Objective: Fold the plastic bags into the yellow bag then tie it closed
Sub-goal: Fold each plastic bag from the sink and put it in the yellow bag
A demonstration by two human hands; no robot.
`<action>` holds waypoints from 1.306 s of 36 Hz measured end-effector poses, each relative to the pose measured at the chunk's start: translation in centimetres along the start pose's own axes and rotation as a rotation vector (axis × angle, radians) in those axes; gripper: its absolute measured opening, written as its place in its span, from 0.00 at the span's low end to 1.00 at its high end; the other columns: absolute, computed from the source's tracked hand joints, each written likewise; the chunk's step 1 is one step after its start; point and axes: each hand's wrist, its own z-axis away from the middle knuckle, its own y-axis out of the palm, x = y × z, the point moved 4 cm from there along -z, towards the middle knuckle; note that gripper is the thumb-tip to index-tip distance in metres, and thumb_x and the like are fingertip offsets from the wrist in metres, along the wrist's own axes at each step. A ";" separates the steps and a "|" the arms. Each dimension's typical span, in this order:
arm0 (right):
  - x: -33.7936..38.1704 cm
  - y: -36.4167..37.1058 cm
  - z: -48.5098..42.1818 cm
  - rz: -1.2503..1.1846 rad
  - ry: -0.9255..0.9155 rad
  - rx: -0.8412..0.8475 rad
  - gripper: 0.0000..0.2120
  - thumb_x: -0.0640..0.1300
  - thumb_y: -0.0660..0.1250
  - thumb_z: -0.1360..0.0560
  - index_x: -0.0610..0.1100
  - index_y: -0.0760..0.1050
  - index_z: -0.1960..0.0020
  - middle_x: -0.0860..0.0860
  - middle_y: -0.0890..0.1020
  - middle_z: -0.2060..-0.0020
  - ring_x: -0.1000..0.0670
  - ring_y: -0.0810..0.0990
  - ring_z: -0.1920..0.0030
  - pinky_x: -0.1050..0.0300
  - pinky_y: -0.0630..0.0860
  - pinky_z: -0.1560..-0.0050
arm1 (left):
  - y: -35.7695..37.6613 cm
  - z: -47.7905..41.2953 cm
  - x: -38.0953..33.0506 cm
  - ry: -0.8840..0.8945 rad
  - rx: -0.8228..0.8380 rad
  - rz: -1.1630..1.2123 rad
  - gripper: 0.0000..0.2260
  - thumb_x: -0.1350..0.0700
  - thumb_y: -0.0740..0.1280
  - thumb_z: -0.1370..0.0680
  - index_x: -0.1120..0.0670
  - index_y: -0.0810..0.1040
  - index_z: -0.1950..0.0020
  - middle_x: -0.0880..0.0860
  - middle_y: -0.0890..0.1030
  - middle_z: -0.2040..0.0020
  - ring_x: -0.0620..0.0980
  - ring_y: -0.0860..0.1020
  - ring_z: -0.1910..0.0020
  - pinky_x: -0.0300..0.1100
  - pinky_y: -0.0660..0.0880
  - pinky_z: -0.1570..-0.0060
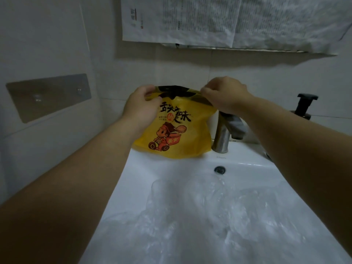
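Observation:
A yellow bag (pixel 178 134) with black lettering and a red cartoon delivery rider hangs above the back rim of the white sink (pixel 171 164). My left hand (pixel 142 107) pinches its top left edge. My right hand (pixel 225 94) pinches its top right edge. Between the two hands the bag's mouth is held apart, and something dark shows inside it. Clear crumpled plastic bags (pixel 209 212) lie in the sink basin below, nearer to me.
A steel tap (pixel 222 130) stands just right of the yellow bag. A black pump dispenser (pixel 304 106) sits at the far right. A metal plate (pixel 47 97) is fixed to the left wall. Printed paper sheets (pixel 190 20) hang on the wall above.

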 end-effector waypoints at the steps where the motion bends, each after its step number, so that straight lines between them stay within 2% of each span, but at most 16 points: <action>1: 0.2 -0.5 0.6 -0.041 -0.012 -0.042 0.17 0.54 0.57 0.21 0.47 0.76 0.39 0.49 0.79 0.43 0.47 0.74 0.44 0.43 0.64 0.33 | -0.4 0.5 -0.2 0.010 -0.020 -0.007 0.17 0.57 0.65 0.21 0.49 0.72 0.32 0.44 0.73 0.41 0.49 0.76 0.41 0.50 0.75 0.39; 6: 0.9 -2.1 4.0 -0.196 -0.034 -0.170 0.14 0.47 0.60 0.22 0.45 0.78 0.40 0.48 0.81 0.43 0.48 0.77 0.43 0.55 0.71 0.42 | -1.3 3.5 -0.9 -0.010 -0.051 0.020 0.14 0.57 0.64 0.22 0.49 0.75 0.36 0.50 0.78 0.42 0.48 0.76 0.43 0.50 0.74 0.38; 9: 0.9 -2.3 7.3 -0.252 -0.044 -0.196 0.13 0.44 0.60 0.22 0.43 0.79 0.42 0.48 0.81 0.50 0.50 0.77 0.51 0.62 0.69 0.54 | -0.5 6.8 -0.6 -0.048 0.034 0.015 0.07 0.57 0.63 0.21 0.48 0.77 0.45 0.51 0.78 0.52 0.46 0.76 0.54 0.41 0.76 0.51; 12: 0.4 -1.3 11.1 -0.263 -0.019 -0.145 0.10 0.44 0.61 0.23 0.43 0.80 0.49 0.51 0.80 0.62 0.52 0.76 0.63 0.63 0.70 0.64 | 1.4 11.0 1.3 -0.112 0.195 -0.130 0.06 0.56 0.65 0.21 0.49 0.77 0.44 0.52 0.77 0.46 0.48 0.75 0.52 0.39 0.70 0.54; 16: -0.6 1.7 16.3 -0.288 0.037 -0.025 0.11 0.44 0.62 0.23 0.43 0.81 0.48 0.46 0.83 0.56 0.46 0.80 0.54 0.55 0.75 0.55 | 2.8 17.0 5.4 -0.262 0.499 -0.617 0.29 0.48 0.70 0.24 0.53 0.65 0.26 0.55 0.68 0.29 0.57 0.70 0.33 0.45 0.70 0.36; 18: -1.1 3.4 18.6 -0.316 0.088 0.050 0.12 0.45 0.62 0.22 0.43 0.80 0.45 0.47 0.82 0.51 0.46 0.80 0.50 0.56 0.75 0.52 | 2.3 19.1 6.6 -0.318 0.651 -0.897 0.34 0.47 0.71 0.25 0.55 0.61 0.24 0.58 0.67 0.29 0.59 0.68 0.31 0.49 0.70 0.35; 22: -1.8 6.2 21.6 -0.364 0.177 0.255 0.15 0.47 0.63 0.21 0.44 0.76 0.36 0.47 0.79 0.42 0.50 0.76 0.50 0.59 0.70 0.51 | 1.5 20.5 6.9 -0.376 0.805 -1.095 0.24 0.53 0.71 0.24 0.64 0.71 0.32 0.60 0.78 0.38 0.57 0.78 0.41 0.43 0.72 0.53; 26: -1.5 7.9 23.4 -0.372 0.226 0.476 0.19 0.49 0.65 0.23 0.45 0.73 0.33 0.47 0.76 0.37 0.51 0.76 0.52 0.56 0.74 0.47 | 1.2 21.5 6.7 -0.312 0.924 -1.270 0.17 0.52 0.66 0.21 0.63 0.78 0.38 0.56 0.80 0.54 0.56 0.78 0.49 0.42 0.72 0.51; 29: -1.3 8.3 23.9 -0.501 0.282 0.542 0.23 0.50 0.67 0.24 0.46 0.70 0.31 0.47 0.75 0.38 0.50 0.77 0.52 0.57 0.77 0.52 | 1.9 20.6 6.5 -0.228 0.708 -1.070 0.13 0.56 0.63 0.20 0.59 0.80 0.39 0.56 0.81 0.44 0.55 0.77 0.43 0.44 0.73 0.41; 32: -1.7 8.4 24.2 -0.650 0.350 0.597 0.33 0.52 0.71 0.26 0.50 0.61 0.25 0.48 0.72 0.36 0.48 0.76 0.45 0.58 0.78 0.53 | 2.4 19.8 4.4 -0.152 0.358 -0.420 0.06 0.57 0.64 0.20 0.54 0.80 0.48 0.51 0.81 0.49 0.50 0.77 0.49 0.41 0.75 0.51; 35: -1.7 8.0 24.3 -0.805 0.382 0.645 0.42 0.51 0.73 0.29 0.53 0.52 0.23 0.46 0.66 0.29 0.46 0.73 0.40 0.54 0.77 0.48 | 3.5 19.9 2.2 -0.144 0.313 0.070 0.06 0.58 0.63 0.19 0.50 0.78 0.52 0.48 0.79 0.54 0.47 0.77 0.53 0.38 0.74 0.52; 38: -1.4 7.3 23.7 -1.015 0.370 0.585 0.27 0.46 0.68 0.24 0.46 0.65 0.28 0.44 0.74 0.36 0.43 0.75 0.42 0.52 0.79 0.51 | 4.5 19.9 1.4 -0.228 0.390 0.426 0.05 0.60 0.64 0.20 0.52 0.78 0.52 0.51 0.81 0.54 0.50 0.79 0.50 0.45 0.76 0.46; 40: -1.7 6.6 22.9 -1.225 0.422 0.450 0.13 0.43 0.63 0.21 0.40 0.72 0.38 0.42 0.79 0.45 0.42 0.79 0.48 0.50 0.79 0.52 | 4.5 19.7 1.7 -0.208 0.383 0.365 0.07 0.55 0.64 0.19 0.51 0.76 0.42 0.51 0.80 0.46 0.49 0.78 0.46 0.45 0.76 0.44; 43: -2.1 5.7 22.4 -1.534 0.508 0.357 0.05 0.38 0.58 0.20 0.39 0.72 0.47 0.43 0.78 0.58 0.46 0.80 0.60 0.49 0.80 0.52 | 4.0 19.3 3.4 -0.207 0.315 0.060 0.27 0.42 0.61 0.20 0.43 0.58 0.23 0.48 0.66 0.27 0.50 0.68 0.30 0.49 0.67 0.32; 45: -2.1 5.3 22.4 -1.713 0.535 0.387 0.07 0.36 0.55 0.22 0.42 0.70 0.54 0.46 0.77 0.67 0.49 0.77 0.68 0.48 0.79 0.52 | 3.4 19.3 4.0 -0.167 0.252 -0.156 0.34 0.37 0.61 0.22 0.42 0.49 0.21 0.47 0.54 0.21 0.51 0.55 0.23 0.52 0.59 0.28; 47: -2.1 5.1 22.5 -1.804 0.551 0.425 0.08 0.36 0.53 0.25 0.43 0.70 0.58 0.48 0.75 0.71 0.51 0.76 0.69 0.50 0.80 0.56 | 3.3 19.4 4.5 -0.202 0.281 -0.129 0.38 0.34 0.62 0.24 0.42 0.46 0.21 0.46 0.51 0.20 0.52 0.54 0.23 0.54 0.59 0.28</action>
